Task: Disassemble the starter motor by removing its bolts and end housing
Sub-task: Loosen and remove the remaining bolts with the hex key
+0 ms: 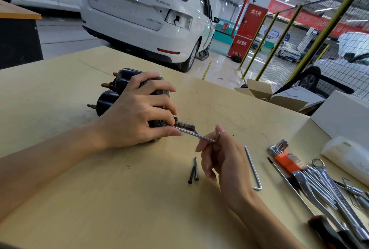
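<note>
Starter motor, black and cylindrical (pixel 111 97), lies clasped under left hand (pixel 137 113); right hand (pixel 221 157) pinches bent silver hex key (pixel 197 135), its long arm running leftward into the housing bolt.

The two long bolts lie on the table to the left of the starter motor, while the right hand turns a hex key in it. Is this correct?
Not quite. In the head view the two long bolts lie on the table in front of the starter motor and to its right, beside the right hand, which does hold the hex key set into it.

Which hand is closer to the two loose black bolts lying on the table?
Right. The right hand hovers just beside the bolts, holding the hex key. The left hand is farther away, gripping the starter motor.
</note>
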### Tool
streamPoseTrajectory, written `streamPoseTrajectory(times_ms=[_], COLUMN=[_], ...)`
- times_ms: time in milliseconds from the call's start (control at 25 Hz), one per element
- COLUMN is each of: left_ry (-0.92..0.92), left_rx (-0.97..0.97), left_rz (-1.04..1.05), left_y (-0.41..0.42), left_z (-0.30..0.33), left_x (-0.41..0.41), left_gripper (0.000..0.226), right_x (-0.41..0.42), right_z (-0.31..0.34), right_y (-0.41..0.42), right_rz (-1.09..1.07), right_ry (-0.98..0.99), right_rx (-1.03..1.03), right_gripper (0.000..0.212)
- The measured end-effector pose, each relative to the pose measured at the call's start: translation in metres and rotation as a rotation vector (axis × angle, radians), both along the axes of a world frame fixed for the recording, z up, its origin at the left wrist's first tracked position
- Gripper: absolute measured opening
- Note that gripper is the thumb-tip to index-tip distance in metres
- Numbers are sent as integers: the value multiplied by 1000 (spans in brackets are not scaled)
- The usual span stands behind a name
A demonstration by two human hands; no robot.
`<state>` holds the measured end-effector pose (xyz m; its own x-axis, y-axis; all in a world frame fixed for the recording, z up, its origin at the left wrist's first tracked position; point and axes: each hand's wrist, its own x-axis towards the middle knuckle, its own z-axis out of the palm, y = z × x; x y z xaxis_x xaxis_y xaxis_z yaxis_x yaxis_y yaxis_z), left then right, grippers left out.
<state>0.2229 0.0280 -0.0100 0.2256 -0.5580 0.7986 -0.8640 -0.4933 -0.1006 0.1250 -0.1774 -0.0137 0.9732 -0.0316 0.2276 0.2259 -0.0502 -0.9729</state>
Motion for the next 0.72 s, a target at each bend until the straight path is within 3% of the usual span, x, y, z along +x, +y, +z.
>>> streamPoseTrajectory(times_ms=[440,720], left_ry=[-1,7], left_rx=[15,4], left_rz=[6,7], left_y=[0,0], left_z=[0,1], left_x=[0,-1], left_gripper=[26,27], right_x=[-1,0], right_z=[-4,-4], right_y=[-4,-4], right_rz=[27,3], right_ry=[-38,-77], right_rx=[-63,-106], right_gripper=[22,34])
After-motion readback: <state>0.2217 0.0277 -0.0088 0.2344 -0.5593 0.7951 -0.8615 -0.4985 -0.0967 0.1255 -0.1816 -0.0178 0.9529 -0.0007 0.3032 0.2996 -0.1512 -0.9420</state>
